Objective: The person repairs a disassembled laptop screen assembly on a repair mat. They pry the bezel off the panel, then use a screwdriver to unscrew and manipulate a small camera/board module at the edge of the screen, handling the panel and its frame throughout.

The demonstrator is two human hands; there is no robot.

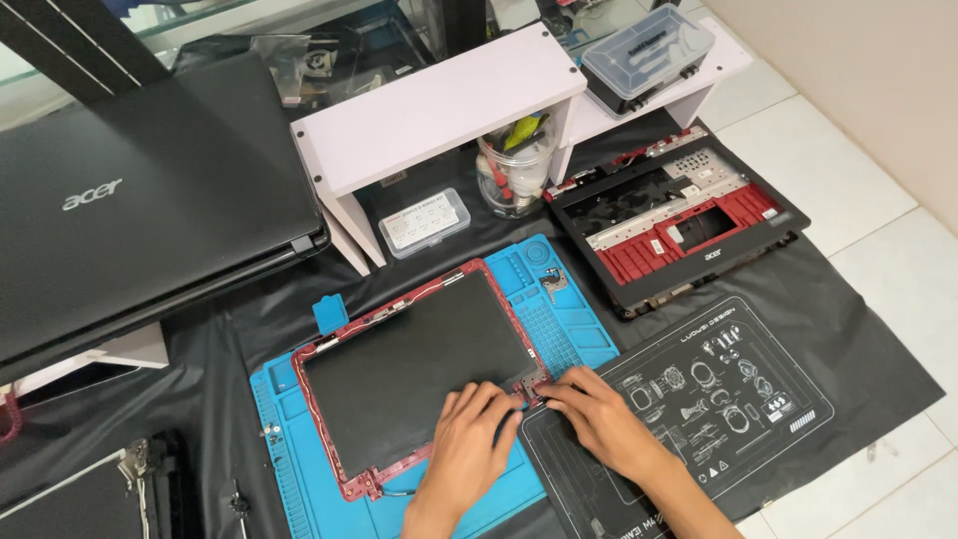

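- A closed black laptop (130, 200) lies at far left, its front edge resting over a white shelf piece.
- A red-framed laptop screen panel (414, 369), dark face up, sits on a blue silicone repair mat (569, 319) spread over black sheeting on the floor.
- The left hand (469, 444) lies flat on the panel's lower right area, fingers spread and pressing down, clamped on nothing.
- The right hand (604, 414) meets it at the panel's right-hand corner, fingertips pinching at the red frame edge (whether they grip a small part there cannot be told).
- Behind, a white two-step shelf (439, 100) shelters a clear plastic cup of tools (514, 165).
- At right, a stripped red-and-black laptop base (679, 225) lies open above a black printed work mat (689, 399).
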